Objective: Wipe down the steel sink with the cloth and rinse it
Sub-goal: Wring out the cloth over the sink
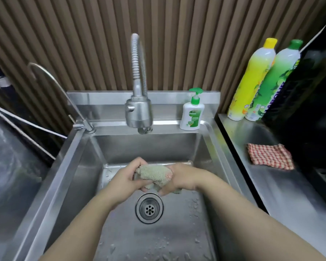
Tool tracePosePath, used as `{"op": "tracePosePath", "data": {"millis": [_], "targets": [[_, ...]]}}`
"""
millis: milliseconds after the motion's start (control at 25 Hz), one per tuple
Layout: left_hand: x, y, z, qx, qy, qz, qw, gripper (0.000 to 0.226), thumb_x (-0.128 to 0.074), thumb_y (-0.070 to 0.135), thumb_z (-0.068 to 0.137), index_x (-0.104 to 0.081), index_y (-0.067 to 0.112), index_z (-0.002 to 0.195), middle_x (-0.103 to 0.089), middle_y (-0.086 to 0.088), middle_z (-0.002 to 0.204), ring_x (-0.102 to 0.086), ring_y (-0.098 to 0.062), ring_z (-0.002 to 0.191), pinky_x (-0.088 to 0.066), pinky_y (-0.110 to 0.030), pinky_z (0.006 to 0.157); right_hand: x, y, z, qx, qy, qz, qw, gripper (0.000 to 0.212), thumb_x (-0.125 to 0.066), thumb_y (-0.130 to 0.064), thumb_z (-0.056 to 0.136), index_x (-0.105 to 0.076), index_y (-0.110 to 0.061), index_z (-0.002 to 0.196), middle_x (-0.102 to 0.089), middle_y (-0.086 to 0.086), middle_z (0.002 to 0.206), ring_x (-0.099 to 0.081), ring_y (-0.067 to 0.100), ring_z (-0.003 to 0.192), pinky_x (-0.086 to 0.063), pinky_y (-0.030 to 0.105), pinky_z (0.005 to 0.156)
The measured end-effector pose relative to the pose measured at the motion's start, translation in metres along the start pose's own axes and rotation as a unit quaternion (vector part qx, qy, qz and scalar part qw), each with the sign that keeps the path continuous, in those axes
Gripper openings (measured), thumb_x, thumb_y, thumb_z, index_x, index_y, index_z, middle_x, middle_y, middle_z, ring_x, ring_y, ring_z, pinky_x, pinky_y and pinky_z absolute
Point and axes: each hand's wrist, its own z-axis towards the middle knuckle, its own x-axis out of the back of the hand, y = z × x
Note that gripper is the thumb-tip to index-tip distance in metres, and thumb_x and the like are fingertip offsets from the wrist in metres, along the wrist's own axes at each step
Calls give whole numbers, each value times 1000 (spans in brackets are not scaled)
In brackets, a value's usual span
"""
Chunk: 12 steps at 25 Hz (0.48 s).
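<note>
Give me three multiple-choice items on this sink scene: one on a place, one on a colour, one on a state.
1. The checked cloth lies: A in the basin; B on the right-hand counter; C over the tap.
2. The pump on the soap bottle is: A green; B red; C blue.
3. The grey-green cloth is: A spread flat; B bunched up; C hung on a hook.
Key: B, it lies flat on the counter; A, the pump is plainly green; B, the left hand and right hand grip it in a wad.
</note>
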Motion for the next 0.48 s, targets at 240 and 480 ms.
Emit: {"op": "tracePosePath", "data": {"millis": [240,480], "targets": [[49,-5,-15,-37,-29,72,996,39,-68,-8,70,-54,28,77,-62,8,73,-59,-9,66,-52,-35,68,-43,-32,19,-6,-34,65,997,44,-69,-2,68,-57,-12,109,-59,2,85,-56,11,70,-45,23,66],[49,-22,-30,-321,113,461,819,70,-59,39,82,-21,41,141,-29,9,146,-28,-19,136,-26,-35,111,-36,-37,6,-75,22,263,962,11,-61,1,77,-60,-9,82,-55,8,58,-46,13,40,-51,27,58]]}}
